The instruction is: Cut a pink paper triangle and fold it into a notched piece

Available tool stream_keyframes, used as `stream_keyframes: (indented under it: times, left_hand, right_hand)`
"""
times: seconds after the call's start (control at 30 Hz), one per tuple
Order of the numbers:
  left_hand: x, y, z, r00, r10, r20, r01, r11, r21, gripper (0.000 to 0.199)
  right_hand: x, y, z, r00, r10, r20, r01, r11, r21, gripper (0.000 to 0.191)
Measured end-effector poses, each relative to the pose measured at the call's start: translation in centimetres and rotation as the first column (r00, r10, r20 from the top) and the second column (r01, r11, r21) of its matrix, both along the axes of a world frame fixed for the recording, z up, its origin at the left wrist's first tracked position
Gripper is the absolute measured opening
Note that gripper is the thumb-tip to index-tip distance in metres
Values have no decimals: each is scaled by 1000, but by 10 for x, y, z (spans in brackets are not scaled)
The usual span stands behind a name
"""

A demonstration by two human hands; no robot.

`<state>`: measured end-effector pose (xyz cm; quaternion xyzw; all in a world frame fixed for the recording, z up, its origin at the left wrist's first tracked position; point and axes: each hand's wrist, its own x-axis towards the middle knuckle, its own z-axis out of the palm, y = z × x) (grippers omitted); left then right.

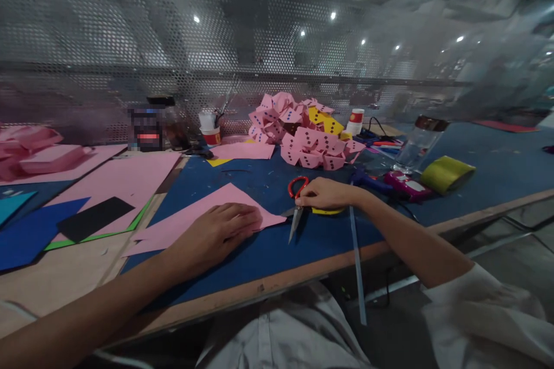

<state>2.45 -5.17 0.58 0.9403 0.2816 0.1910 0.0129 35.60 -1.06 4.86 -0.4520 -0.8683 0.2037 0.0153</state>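
Note:
My left hand (225, 232) lies flat, fingers stretched out, on a pink paper sheet (190, 216) on the blue mat. The sheet's right corner narrows to a point close to the scissors. My right hand (322, 193) is closed on the red-handled scissors (296, 220), near their pivot. The blades are spread apart, one directed down toward the table's front edge, the other toward the paper's corner. Just below my right hand lies a yellow piece (328, 211), partly covered by the hand.
Folded pink and yellow paper shapes (318, 147) are piled behind my hands. A glass jar (419, 143), a yellow-green roll (448, 174) and a purple device (407, 185) stand or lie right. Coloured sheets (38, 228) lie left. A pale strip (358, 265) hangs over the front edge.

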Motion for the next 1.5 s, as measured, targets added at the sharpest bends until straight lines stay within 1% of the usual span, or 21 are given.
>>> stream_keyframes:
  times: [0.13,0.17,0.23,0.3,0.37,0.6,0.77,0.87,0.97,1.07,1.2,1.4,1.5]
  left_hand:
    - [0,-2,2,999,42,1,-42,999,23,41]
    - [1,-3,2,999,33,-4,-32,999,28,44]
    - [3,-4,4,999,-22,-28,23,1000,15,48]
    - [5,-5,4,996,-74,-52,73,997,-23,43]
    - [8,-3,4,995,-88,-46,85,995,-51,38]
    - [17,14,-2,997,-77,24,79,995,-57,33]
    - [22,18,-11,999,3,47,-3,1000,-9,35]
    - [21,16,-12,998,38,47,-38,999,8,36]
    - [19,13,-9,998,-14,55,13,1000,12,38]
    - [17,11,-7,998,-68,19,68,998,-16,39]
    - [15,12,-10,999,-43,-10,43,997,-58,41]
    - [15,13,-11,999,-41,-2,41,997,-65,43]
    - [16,13,-11,999,-38,-2,38,997,-66,43]
  right_hand:
    - [0,0,-1,1000,-6,-3,6,1000,17,48]
    - [0,0,-2,1000,-4,-2,4,1000,21,48]
    - [0,0,-2,1000,5,-6,-5,1000,25,48]
    - [-1,-1,-2,1000,13,-9,-13,1000,18,47]
    - [-1,-2,-1,1000,16,-3,-16,1000,11,46]
    - [0,-7,0,1000,-7,24,7,1000,0,48]
    - [4,-7,1,999,-32,32,31,999,21,47]
    - [6,-7,1,999,-38,30,38,999,20,46]
    - [6,-7,0,998,-53,33,52,998,23,47]
    - [6,-7,-1,998,-55,29,54,998,34,47]
    - [8,-8,-1,998,-62,32,61,998,25,45]
    - [10,-12,0,998,-62,25,61,998,27,44]
    - [13,-16,-2,998,-65,8,65,997,30,46]
